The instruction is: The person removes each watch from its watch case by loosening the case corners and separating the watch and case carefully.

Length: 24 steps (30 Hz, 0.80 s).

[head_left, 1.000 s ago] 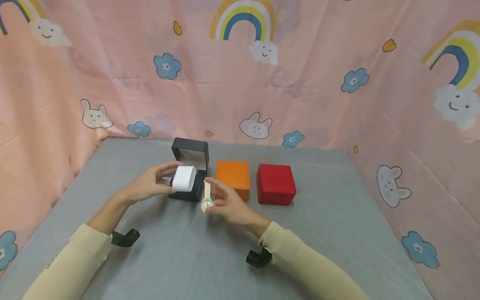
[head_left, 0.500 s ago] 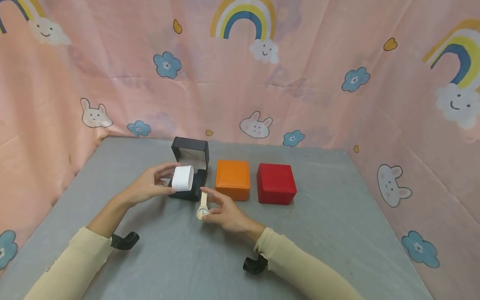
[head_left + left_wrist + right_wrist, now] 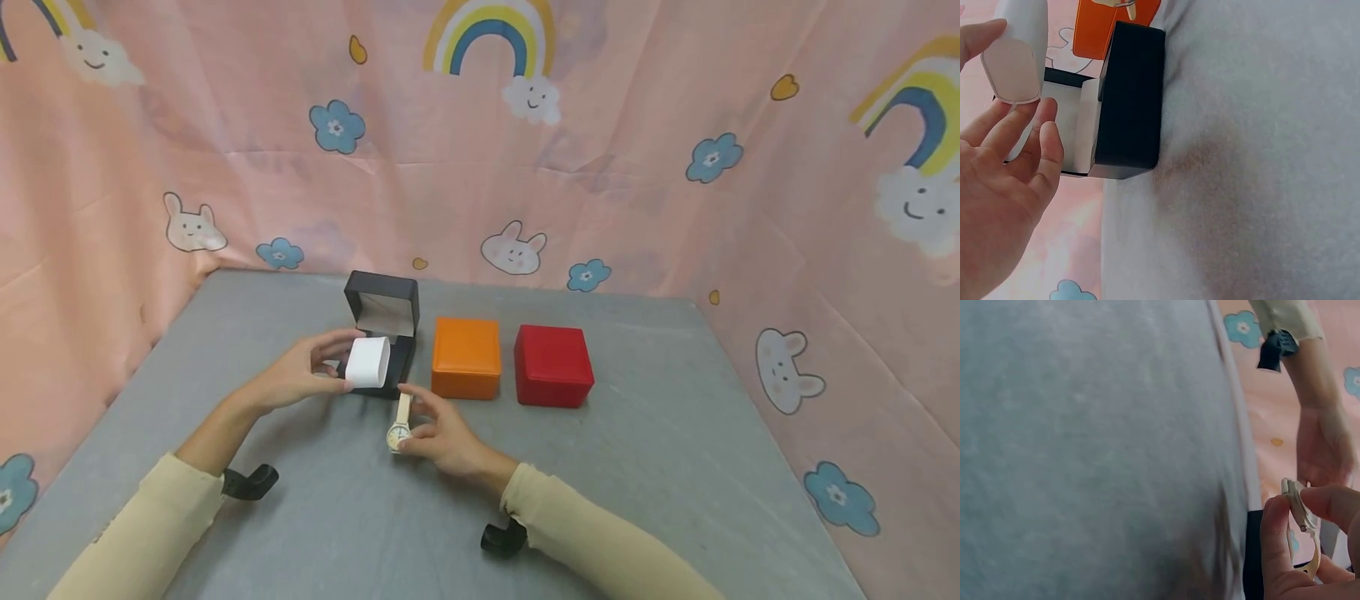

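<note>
My left hand (image 3: 303, 369) pinches a white watch pillow (image 3: 367, 362) between thumb and fingers. The pillow is held above an open black watch box (image 3: 382, 286), whose lid stands up at the back. In the left wrist view the pillow (image 3: 1015, 65) shows a beige end, and the box's dark side (image 3: 1132, 94) is beyond the fingers. My right hand (image 3: 446, 437) pinches a cream-strapped wristwatch (image 3: 400, 435) by its case, just in front of the box. In the right wrist view, the watch (image 3: 1299, 506) is seen edge-on between thumb and fingers, strap hanging in a loop.
A closed orange box (image 3: 466, 358) stands right of the black one, with a closed red box (image 3: 553, 367) farther right. All rest on a grey cloth-covered table (image 3: 645, 467). A pink patterned curtain (image 3: 622, 150) rises behind and along both sides.
My right hand has drawn the wristwatch toward me and a little left, away from the black box. The left hand, with the watch pillow, has hardly moved.
</note>
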Motion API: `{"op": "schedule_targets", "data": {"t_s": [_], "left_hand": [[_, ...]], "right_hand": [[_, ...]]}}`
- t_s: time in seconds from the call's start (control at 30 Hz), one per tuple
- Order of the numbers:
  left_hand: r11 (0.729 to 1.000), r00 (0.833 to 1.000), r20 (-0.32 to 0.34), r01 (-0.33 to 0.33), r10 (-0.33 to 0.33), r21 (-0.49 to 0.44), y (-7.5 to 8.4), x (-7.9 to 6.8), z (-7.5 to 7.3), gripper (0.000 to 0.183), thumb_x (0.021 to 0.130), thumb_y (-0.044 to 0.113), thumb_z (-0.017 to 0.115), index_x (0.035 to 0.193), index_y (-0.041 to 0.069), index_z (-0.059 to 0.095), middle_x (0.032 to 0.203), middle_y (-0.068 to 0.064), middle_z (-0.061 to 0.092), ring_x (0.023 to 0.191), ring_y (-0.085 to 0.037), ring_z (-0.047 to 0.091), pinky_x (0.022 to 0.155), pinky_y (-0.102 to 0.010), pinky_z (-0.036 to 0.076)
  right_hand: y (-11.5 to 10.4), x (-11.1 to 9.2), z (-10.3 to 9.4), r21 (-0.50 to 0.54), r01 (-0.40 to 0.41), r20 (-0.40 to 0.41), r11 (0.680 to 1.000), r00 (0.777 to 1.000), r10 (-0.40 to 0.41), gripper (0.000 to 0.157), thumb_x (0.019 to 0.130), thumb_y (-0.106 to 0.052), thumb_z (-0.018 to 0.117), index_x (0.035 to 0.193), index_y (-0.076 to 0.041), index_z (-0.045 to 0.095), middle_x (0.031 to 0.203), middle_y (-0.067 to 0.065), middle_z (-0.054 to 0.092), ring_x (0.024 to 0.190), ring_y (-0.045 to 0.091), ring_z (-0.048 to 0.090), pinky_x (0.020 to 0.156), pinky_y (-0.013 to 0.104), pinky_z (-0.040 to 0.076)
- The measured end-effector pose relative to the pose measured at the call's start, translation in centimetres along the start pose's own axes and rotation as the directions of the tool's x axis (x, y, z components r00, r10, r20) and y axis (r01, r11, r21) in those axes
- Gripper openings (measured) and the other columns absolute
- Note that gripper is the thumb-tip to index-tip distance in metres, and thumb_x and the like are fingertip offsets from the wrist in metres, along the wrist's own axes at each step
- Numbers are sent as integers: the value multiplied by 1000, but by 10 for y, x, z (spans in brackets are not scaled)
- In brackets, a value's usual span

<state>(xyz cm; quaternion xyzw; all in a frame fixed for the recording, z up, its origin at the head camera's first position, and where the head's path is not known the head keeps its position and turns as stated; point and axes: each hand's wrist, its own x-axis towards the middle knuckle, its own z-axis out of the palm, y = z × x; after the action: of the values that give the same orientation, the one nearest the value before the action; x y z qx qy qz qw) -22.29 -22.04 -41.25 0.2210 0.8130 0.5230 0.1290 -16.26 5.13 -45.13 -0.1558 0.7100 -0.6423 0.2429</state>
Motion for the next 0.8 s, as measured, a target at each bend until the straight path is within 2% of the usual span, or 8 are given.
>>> {"op": "schedule_targets", "data": {"t_s": [0.13, 0.37, 0.53, 0.8], "left_hand": [[1000, 1000, 3, -5, 5, -10, 0, -1, 0, 74, 87, 6, 75, 151, -1, 40, 150, -24, 50, 115, 6, 57, 82, -22, 53], [1000, 1000, 7, 4, -4, -9, 1, 0, -2, 73, 87, 6, 74, 151, 0, 40, 137, -24, 59, 103, -8, 61, 77, -24, 54], [1000, 1000, 17, 9, -9, -8, -2, 0, -2, 73, 87, 7, 76, 150, -1, 41, 139, -24, 58, 106, -6, 62, 79, -24, 54], [1000, 1000, 24, 7, -6, -25, -6, -3, 0, 72, 86, 6, 76, 149, -1, 42, 141, -26, 56, 108, 1, 61, 81, -23, 53]], "right_hand": [[1, 0, 4, -21, -22, 18, 1000, 1000, 22, 78, 88, 10, 68, 156, -14, 38, 145, 26, 46, 87, 13, 70, 77, 23, 57], [-2, 0, 9, -41, -46, 15, 998, 999, 46, 77, 88, 9, 68, 155, -17, 40, 150, 25, 43, 89, 14, 69, 78, 25, 57], [2, 0, 11, -50, -53, 20, 997, 998, 54, 77, 89, 11, 65, 156, -15, 38, 152, 25, 41, 85, 11, 66, 73, 21, 53], [8, -3, 17, -57, -3, 32, 998, 999, 5, 76, 87, 14, 62, 155, -7, 36, 143, 29, 44, 84, 12, 66, 73, 20, 54]]}}
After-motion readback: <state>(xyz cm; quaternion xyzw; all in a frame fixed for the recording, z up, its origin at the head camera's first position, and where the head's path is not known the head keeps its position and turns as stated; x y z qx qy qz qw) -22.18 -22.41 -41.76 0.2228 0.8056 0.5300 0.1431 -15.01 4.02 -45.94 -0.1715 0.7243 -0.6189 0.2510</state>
